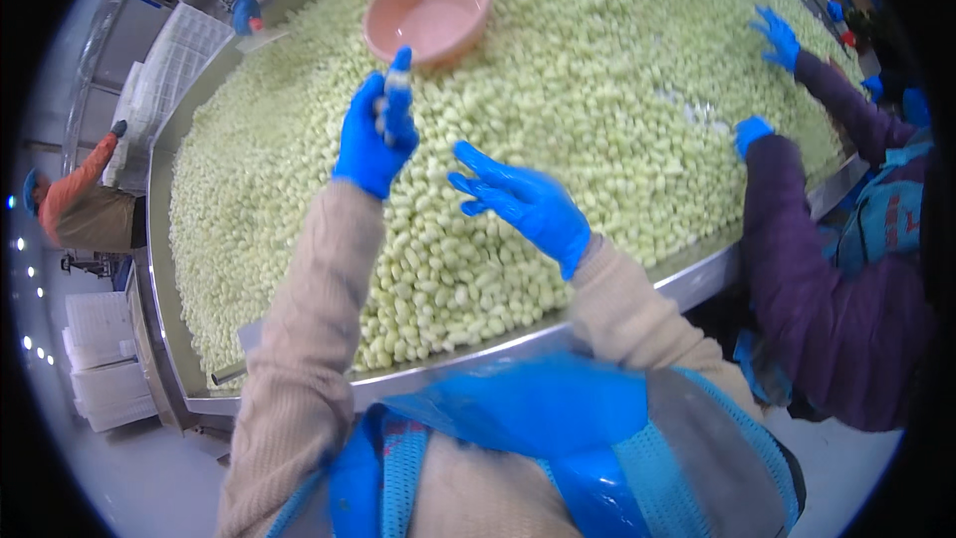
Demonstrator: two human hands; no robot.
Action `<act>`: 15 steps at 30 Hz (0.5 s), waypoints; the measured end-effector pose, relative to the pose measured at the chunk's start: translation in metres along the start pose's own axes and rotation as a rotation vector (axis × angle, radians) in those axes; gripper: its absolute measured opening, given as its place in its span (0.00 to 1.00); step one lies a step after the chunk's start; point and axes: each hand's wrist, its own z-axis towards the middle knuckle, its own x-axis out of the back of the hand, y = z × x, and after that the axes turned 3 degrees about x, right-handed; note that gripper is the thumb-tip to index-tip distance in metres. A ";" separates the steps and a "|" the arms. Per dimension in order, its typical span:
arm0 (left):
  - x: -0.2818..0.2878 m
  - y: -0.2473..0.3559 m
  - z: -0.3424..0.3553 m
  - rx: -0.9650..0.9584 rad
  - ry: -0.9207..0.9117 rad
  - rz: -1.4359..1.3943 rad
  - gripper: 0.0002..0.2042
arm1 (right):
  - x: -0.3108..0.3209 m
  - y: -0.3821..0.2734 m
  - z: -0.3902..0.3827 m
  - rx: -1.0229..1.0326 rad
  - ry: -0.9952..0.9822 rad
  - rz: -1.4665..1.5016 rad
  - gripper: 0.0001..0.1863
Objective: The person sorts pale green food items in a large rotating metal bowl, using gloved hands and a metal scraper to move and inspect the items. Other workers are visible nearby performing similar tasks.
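A broad heap of pale green, oval pieces (448, 284), like small fruits or large beans, lies in a metal-rimmed table in front of me. My left hand (376, 134), in a blue glove, is raised over the heap just below a pink basin (430, 15). Its fingers point up, and pale bits show between and across them, seemingly a few of the green pieces. To the right, my right hand (528, 201), also blue-gloved, hovers above the heap. Its fingers are spread toward the left hand, and nothing shows in them.
The metal rim (702, 279) runs close to my apron. At the right, a co-worker's purple sleeves (782, 199) and blue gloves (779, 40) reach over the heap. White crates (105, 359) are stacked at the left, below another person in orange (85, 194).
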 end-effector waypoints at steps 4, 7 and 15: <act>-0.036 0.075 0.123 -0.133 0.226 0.095 0.23 | 0.017 -0.009 -0.001 -0.119 0.054 -0.048 0.22; -0.030 0.083 0.144 -0.268 0.423 0.138 0.31 | 0.009 -0.006 -0.004 -0.122 -0.021 -0.089 0.24; 0.029 0.124 0.112 -0.517 0.391 -0.278 0.20 | 0.009 0.000 -0.003 -0.098 0.005 -0.107 0.23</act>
